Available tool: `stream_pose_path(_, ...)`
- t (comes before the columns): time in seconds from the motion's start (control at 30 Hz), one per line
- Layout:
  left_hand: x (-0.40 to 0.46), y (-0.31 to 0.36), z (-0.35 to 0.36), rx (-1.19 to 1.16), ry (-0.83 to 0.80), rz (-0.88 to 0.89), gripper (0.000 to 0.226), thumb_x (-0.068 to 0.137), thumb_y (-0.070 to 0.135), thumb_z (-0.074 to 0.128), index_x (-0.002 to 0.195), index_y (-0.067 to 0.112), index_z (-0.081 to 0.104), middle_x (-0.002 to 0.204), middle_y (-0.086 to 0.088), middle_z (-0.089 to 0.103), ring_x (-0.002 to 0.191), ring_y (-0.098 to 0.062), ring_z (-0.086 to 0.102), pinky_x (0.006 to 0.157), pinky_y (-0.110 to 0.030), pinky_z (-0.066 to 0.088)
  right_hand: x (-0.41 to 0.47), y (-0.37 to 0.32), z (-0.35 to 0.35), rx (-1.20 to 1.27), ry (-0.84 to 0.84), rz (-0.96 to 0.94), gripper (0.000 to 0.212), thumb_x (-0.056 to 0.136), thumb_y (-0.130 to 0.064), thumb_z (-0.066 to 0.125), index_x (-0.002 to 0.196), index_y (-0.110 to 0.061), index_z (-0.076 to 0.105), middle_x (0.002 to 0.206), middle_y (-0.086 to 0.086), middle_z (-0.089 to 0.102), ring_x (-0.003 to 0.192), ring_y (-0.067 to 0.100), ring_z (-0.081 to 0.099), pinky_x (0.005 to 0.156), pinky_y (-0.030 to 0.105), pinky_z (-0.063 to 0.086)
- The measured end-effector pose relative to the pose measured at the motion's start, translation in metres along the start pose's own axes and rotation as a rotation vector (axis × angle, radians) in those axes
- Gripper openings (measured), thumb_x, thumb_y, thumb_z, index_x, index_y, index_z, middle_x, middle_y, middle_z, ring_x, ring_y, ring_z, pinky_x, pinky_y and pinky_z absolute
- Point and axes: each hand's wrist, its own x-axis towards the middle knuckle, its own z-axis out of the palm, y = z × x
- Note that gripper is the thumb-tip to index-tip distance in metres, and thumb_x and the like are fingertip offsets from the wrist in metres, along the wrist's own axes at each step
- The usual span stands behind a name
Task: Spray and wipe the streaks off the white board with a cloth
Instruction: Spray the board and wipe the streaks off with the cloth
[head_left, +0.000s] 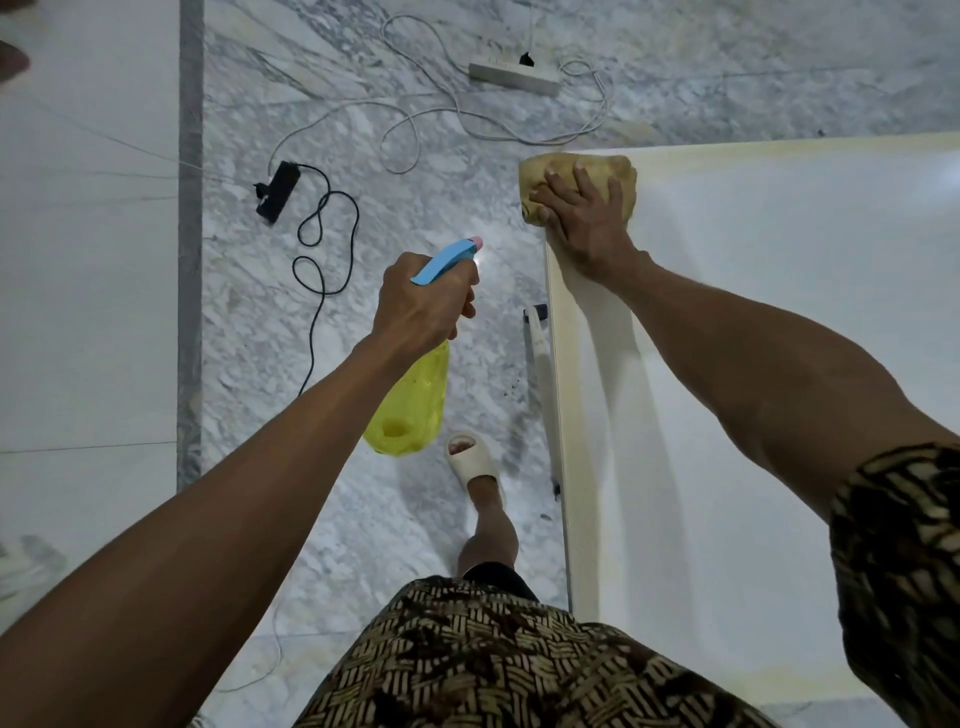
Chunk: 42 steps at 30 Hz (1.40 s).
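The white board (779, 322) fills the right side of the view, its pale frame running down the left edge. At its far left corner lies a tan cloth (618, 174), bunched and pressed flat under my right hand (584, 218), whose fingers spread over it. My left hand (423, 304) is held over the floor to the left of the board, gripping a spray bottle (410, 405) with a yellow body and a blue trigger head. The nozzle points away from me, toward the board's corner. No streaks show clearly on the board's surface.
Grey marble floor (363, 130) lies below. On it rest a black power strip (277, 191) with a looping black cable, a white power strip (514, 78) with white cables, and a white stand foot (537, 353) beside the board. My foot in a pale slipper (472, 462) stands near the board's edge.
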Motion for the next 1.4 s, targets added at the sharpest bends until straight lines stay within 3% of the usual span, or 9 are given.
stream_pose_path(0.13, -0.026, -0.013, 0.007, 0.016, -0.013, 0.011, 0.026, 0.093, 0.029, 0.064, 0.079, 0.01, 0.075, 0.074, -0.011, 0.075, 0.068, -0.022, 0.074, 0.045, -0.023, 0.049, -0.045, -0.013, 0.012, -0.024, -0.012, -0.007, 0.066, 0.099, -0.048, 0.007, 0.147, -0.025, 0.046, 0.161, 0.001, 0.031, 0.15, 0.036, 0.022, 0.113, 0.064, 0.015)
stream_pose_path(0.33, -0.092, -0.047, 0.018, 0.02, -0.035, 0.036, 0.027, 0.087, 0.028, 0.062, 0.073, 0.008, 0.073, 0.076, -0.015, 0.077, 0.073, -0.034, 0.076, 0.05, -0.029, 0.051, -0.132, -0.033, 0.041, -0.046, -0.002, -0.005, 0.044, 0.107, -0.033, 0.033, 0.149, -0.024, 0.043, 0.163, 0.001, 0.027, 0.151, 0.038, 0.019, 0.113, 0.064, 0.013)
stream_pose_path(0.63, -0.243, -0.127, 0.039, -0.045, -0.04, 0.095, 0.027, 0.087, 0.031, 0.061, 0.071, 0.013, 0.073, 0.07, -0.01, 0.074, 0.076, -0.035, 0.077, 0.049, -0.031, 0.052, -0.298, -0.079, 0.08, -0.151, -0.124, 0.028, 0.048, 0.109, -0.034, 0.027, 0.156, -0.03, 0.023, 0.167, -0.001, 0.009, 0.153, 0.036, 0.004, 0.117, 0.065, 0.01)
stream_pose_path(0.77, -0.304, -0.173, 0.057, -0.049, -0.064, 0.079, 0.027, 0.086, 0.028, 0.059, 0.079, 0.01, 0.077, 0.069, -0.011, 0.074, 0.075, -0.039, 0.075, 0.052, -0.034, 0.055, -0.376, -0.101, 0.099, -0.114, -0.116, 0.031, 0.047, 0.109, -0.032, 0.029, 0.156, -0.028, 0.026, 0.167, 0.0, 0.01, 0.153, 0.038, 0.005, 0.116, 0.065, 0.009)
stream_pose_path(1.07, -0.408, -0.225, 0.084, -0.026, -0.056, 0.048, 0.027, 0.09, 0.028, 0.06, 0.073, 0.011, 0.073, 0.072, -0.012, 0.076, 0.073, -0.036, 0.075, 0.054, -0.031, 0.055, -0.519, -0.136, 0.136, -0.047, -0.123, 0.021, 0.047, 0.106, -0.03, 0.03, 0.152, -0.023, 0.037, 0.165, 0.004, 0.02, 0.152, 0.041, 0.012, 0.113, 0.065, 0.012)
stream_pose_path(1.23, -0.45, -0.246, 0.093, -0.079, 0.006, 0.037, 0.026, 0.084, 0.029, 0.06, 0.072, 0.011, 0.074, 0.07, -0.011, 0.076, 0.065, -0.032, 0.072, 0.057, -0.033, 0.053, -0.586, -0.154, 0.149, -0.057, -0.133, -0.026, 0.052, 0.103, -0.016, 0.043, 0.154, -0.021, 0.034, 0.165, 0.004, 0.018, 0.152, 0.04, 0.009, 0.116, 0.062, 0.012)
stream_pose_path(1.3, -0.47, -0.251, 0.098, -0.083, 0.013, 0.038, 0.025, 0.086, 0.027, 0.062, 0.073, 0.01, 0.075, 0.071, -0.011, 0.076, 0.065, -0.026, 0.072, 0.054, -0.031, 0.052, -0.615, -0.16, 0.152, -0.007, -0.205, 0.005, 0.055, 0.101, -0.015, 0.048, 0.154, -0.02, 0.033, 0.165, 0.007, 0.021, 0.151, 0.038, 0.016, 0.116, 0.055, 0.024)
stream_pose_path(1.4, -0.501, -0.258, 0.104, -0.093, -0.017, 0.048, 0.023, 0.09, 0.023, 0.061, 0.078, 0.01, 0.075, 0.071, -0.009, 0.074, 0.071, -0.025, 0.074, 0.049, -0.028, 0.051, -0.686, -0.175, 0.168, 0.374, -0.343, 0.236, 0.039, 0.104, -0.017, 0.042, 0.142, -0.015, 0.049, 0.143, 0.016, 0.052, 0.129, 0.035, 0.051, 0.104, 0.045, 0.042)
